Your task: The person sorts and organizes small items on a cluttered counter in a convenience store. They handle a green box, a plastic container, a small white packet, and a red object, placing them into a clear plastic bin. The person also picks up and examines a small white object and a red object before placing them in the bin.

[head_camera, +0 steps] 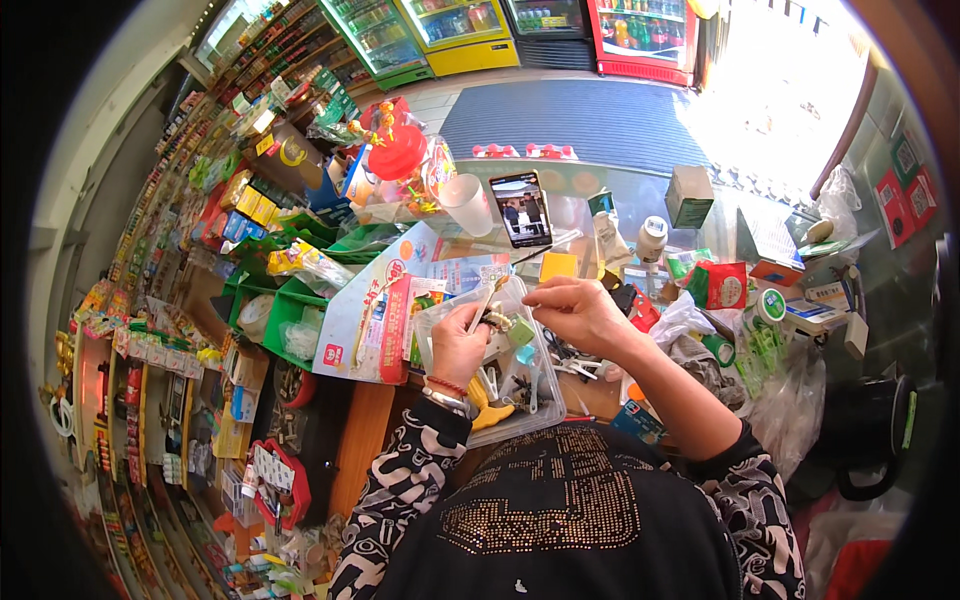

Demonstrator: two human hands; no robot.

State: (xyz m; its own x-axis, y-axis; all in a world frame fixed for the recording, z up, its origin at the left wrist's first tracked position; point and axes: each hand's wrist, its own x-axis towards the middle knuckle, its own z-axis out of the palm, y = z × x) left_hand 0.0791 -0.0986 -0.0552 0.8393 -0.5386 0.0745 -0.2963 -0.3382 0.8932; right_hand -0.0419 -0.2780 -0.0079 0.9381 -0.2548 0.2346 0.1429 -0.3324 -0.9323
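Observation:
Over the left part of a clear plastic box point(556, 397), my left hand point(459, 341) grips a thin light-coloured stick-like item point(480, 311) and a small dark and cream beaded piece point(496, 321). My right hand point(574, 307) is raised at the box's upper right edge, thumb and forefinger brought together; whether something fine is between them I cannot tell. A pale green cube point(520, 331) lies between the hands. Inside the box are a yellow-handled tool point(487, 409) and several small loose items. A smartphone point(520, 210) stands upright beyond the box, its screen lit.
A frosted plastic cup point(466, 204) and a red-lidded candy jar point(397, 154) stand left of the phone. To the right are a white bottle point(652, 238), a cardboard box point(689, 196) and plastic bags point(795, 405). A green divided display box point(300, 322) stands at left.

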